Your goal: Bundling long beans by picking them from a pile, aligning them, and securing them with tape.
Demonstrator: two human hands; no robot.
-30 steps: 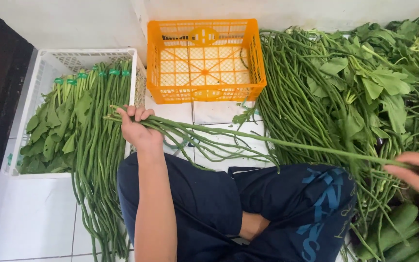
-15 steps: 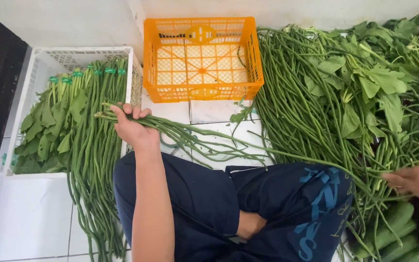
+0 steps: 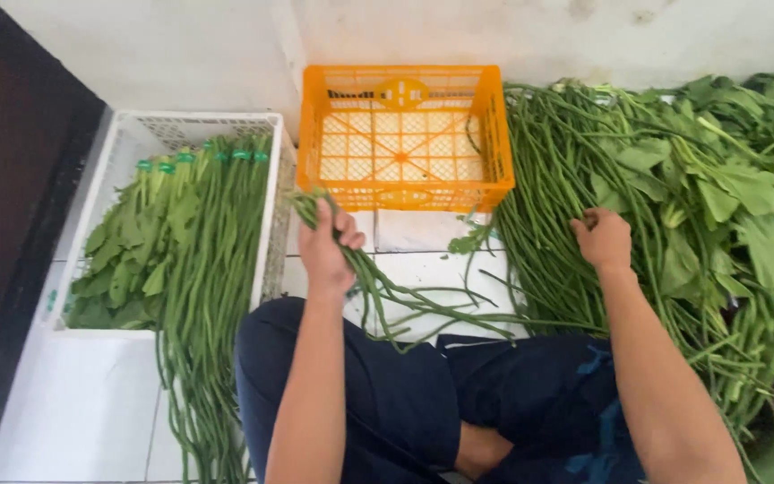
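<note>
My left hand grips a bunch of long green beans near their top ends; the stalks trail down and to the right across the tiled floor and my lap. My right hand rests with fingers curled on the left edge of a big loose pile of long beans and leaves; whether it grips any stalk I cannot tell. I sit cross-legged in dark blue trousers between the two.
An empty orange plastic crate stands straight ahead against the wall. A white crate at the left holds tied bundles of long beans and leaves, hanging over its front edge. A dark panel runs along the far left.
My right hand has come from the lower right up to the left edge of the bean pile. My left hand with its bunch has shifted right, nearer the orange crate.
</note>
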